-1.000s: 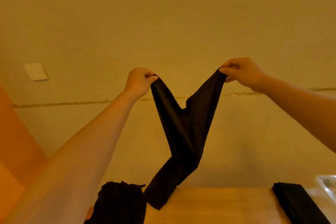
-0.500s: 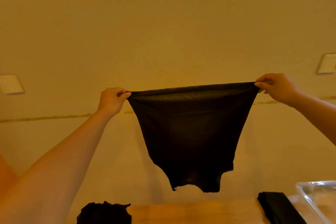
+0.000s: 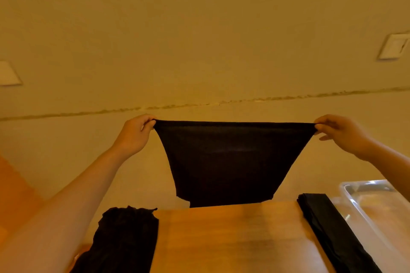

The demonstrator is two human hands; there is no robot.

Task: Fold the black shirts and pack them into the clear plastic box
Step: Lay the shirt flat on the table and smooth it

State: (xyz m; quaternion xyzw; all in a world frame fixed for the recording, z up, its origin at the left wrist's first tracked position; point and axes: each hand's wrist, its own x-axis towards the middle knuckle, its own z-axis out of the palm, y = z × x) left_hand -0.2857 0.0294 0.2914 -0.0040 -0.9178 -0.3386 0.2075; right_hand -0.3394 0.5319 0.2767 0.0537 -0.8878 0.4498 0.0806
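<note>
A black shirt (image 3: 228,162) hangs stretched flat in the air over the far edge of the wooden table (image 3: 230,239). My left hand (image 3: 135,135) pinches its top left corner and my right hand (image 3: 341,133) pinches its top right corner. Its lower edge hangs at the table's far edge. A crumpled pile of black shirts (image 3: 124,239) lies on the table at the left. A folded black shirt (image 3: 328,228) lies as a long strip at the right, beside the clear plastic box (image 3: 375,204).
A plain wall rises right behind the table, with a horizontal seam and a white switch plate (image 3: 393,45) at upper right and another plate (image 3: 7,73) at the left edge. An orange surface (image 3: 15,190) shows at far left.
The shirt went from a slack V to stretched flat as my hands moved apart, then both hands lowered it toward the table. The view tilted down, showing more table and box.
</note>
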